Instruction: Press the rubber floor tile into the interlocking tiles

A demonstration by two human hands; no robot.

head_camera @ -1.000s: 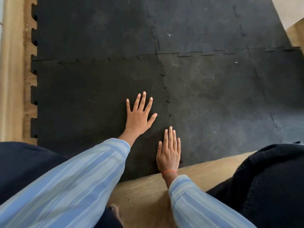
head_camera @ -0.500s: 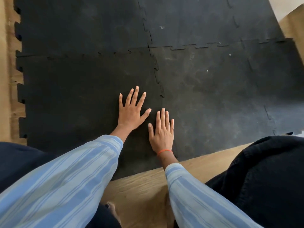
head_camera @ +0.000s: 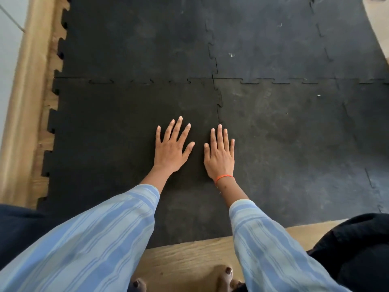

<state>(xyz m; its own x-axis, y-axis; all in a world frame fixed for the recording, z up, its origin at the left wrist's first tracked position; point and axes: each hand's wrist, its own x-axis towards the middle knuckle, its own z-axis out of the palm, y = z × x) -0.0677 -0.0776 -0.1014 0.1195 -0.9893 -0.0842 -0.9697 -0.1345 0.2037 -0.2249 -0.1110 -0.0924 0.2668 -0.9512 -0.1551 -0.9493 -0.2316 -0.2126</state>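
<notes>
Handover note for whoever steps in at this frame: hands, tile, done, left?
Left hand: flat, fingers spread, on the near-left rubber tile.
Right hand: flat, over the seam with the right-hand tile.
Done: the tile sits among the interlocking tiles; the far seam looks mostly closed.
Left: press along the seam beyond the fingertips; the part under the right hand is hidden.

We find no text, label, brand, number or sign that can be read anywhere in the head view. The tiles (head_camera: pixel 273 133) bear only pale scuffs and white specks, none of them forming letters.
</notes>
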